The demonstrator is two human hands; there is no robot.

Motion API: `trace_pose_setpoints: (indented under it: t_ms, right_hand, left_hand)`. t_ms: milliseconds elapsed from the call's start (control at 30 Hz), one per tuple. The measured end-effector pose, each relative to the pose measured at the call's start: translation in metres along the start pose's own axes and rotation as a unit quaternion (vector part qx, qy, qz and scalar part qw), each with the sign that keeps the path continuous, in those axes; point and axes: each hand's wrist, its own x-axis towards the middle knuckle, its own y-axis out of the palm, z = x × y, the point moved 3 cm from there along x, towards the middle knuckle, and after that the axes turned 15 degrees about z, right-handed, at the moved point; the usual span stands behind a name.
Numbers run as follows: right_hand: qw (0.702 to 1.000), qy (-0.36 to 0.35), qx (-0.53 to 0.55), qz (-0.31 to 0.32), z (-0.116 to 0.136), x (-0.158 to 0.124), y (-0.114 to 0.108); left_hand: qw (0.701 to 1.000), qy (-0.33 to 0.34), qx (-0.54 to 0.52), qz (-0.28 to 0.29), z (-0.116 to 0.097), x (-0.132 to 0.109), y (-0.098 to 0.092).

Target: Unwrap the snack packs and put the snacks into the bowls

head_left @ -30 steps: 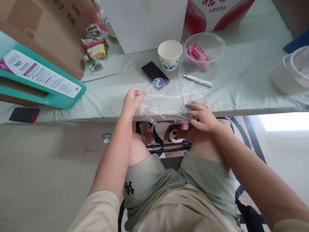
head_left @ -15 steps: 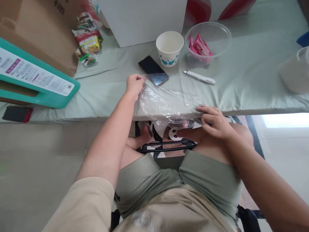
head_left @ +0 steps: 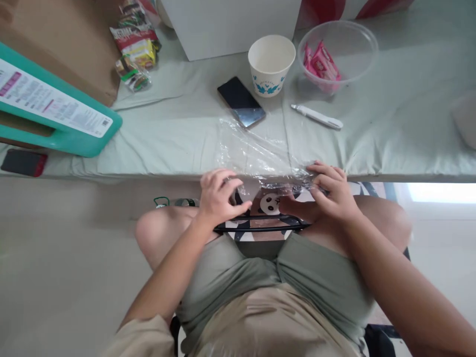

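The clear plastic film (head_left: 256,151) lies at my twelve o'clock, on the table (head_left: 174,144) edge. At its seven o'clock my left hand (head_left: 221,196) is half open, thumb apart, holding nothing that I can see. At its four o'clock my right hand (head_left: 332,191) touches it with curled fingers; whether they grip, I cannot tell.

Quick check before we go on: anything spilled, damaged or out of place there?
No spill or damage visible. Only the clear plastic film looks untidy: it lies wrinkled, bunched beside the right hand, with part overhanging the front edge of the cloth-covered table.
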Motion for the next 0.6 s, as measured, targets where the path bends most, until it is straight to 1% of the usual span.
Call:
trace_pose_setpoints:
  t_ms: [33,67,100,133,167,200,267,333,400,500,533,600]
  right_hand:
    - [1.000,0.009,0.012,-0.014,0.003,0.002,0.002]
    - [0.999,0.011,0.025,-0.024,0.007,0.003,0.004]
    - [0.999,0.008,0.039,-0.028,0.009,0.004,0.006]
    - [0.998,0.002,0.052,-0.028,0.012,0.005,0.007]
    - [0.997,-0.006,0.066,-0.026,0.013,0.006,0.008]
    - [0.997,-0.015,0.078,-0.024,0.014,0.005,0.008]
    - [0.994,-0.027,0.100,-0.037,0.014,0.004,0.007]
    - [0.990,-0.036,0.120,-0.067,0.013,0.001,0.003]
    - [0.986,-0.056,0.133,-0.086,0.015,-0.003,0.001]
    - [0.984,-0.115,0.123,-0.063,0.022,-0.008,0.003]
    - [0.984,-0.125,0.113,-0.055,0.025,-0.009,0.003]
    - [0.988,-0.119,0.083,-0.051,0.028,-0.009,0.001]
  left_hand:
    - [0.999,-0.014,0.036,0.030,-0.002,-0.011,0.011]
    - [0.996,-0.038,0.067,0.038,-0.001,-0.018,0.019]
    - [0.993,-0.063,0.089,0.036,0.002,-0.021,0.023]
    - [0.991,-0.081,0.101,0.025,0.006,-0.020,0.024]
    - [0.991,-0.085,0.103,0.009,0.011,-0.016,0.022]
    - [0.992,-0.078,0.096,-0.012,0.015,-0.012,0.017]
    - [0.996,-0.034,0.061,-0.063,0.019,-0.006,0.004]
    - [0.993,0.013,-0.001,-0.117,0.018,-0.006,-0.007]
    - [0.984,0.037,-0.084,-0.153,0.016,-0.010,-0.014]
    - [0.972,0.052,-0.161,-0.165,0.013,-0.017,-0.014]
    - [0.971,0.057,-0.166,-0.162,0.012,-0.019,-0.014]
    - [0.974,0.058,-0.160,-0.151,0.013,-0.021,-0.014]
